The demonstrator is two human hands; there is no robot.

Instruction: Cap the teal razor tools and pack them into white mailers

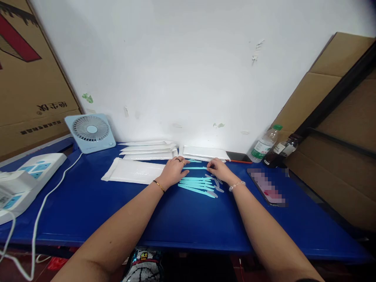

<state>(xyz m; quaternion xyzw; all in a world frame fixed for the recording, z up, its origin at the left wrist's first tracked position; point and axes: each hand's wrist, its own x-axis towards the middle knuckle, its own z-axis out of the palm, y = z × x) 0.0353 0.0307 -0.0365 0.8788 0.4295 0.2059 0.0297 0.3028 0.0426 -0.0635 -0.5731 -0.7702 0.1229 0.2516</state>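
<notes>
A slim turquoise stick, apparently an eyebrow razor [195, 168], lies crosswise between my hands. My right hand [219, 170] pinches its right end between thumb and fingertips. At its left end is my left hand [175, 172], thumb and forefinger apart around the tip; I see no firm grip there. Several more turquoise razors [195, 184] form a rough row just nearer to me. Translucent blade covers [217, 184] lie by their right ends, partly under my right wrist. Beyond my left fingertips, another turquoise piece [194, 160] shows in part.
White padded packets [147, 150] are stacked along the wall, with one packet [132, 171] left of my hand and more [204, 151] behind. A fan [91, 133] and power strip [38, 168] stand left. Phones [267, 187] and bottles [264, 147] are on the right.
</notes>
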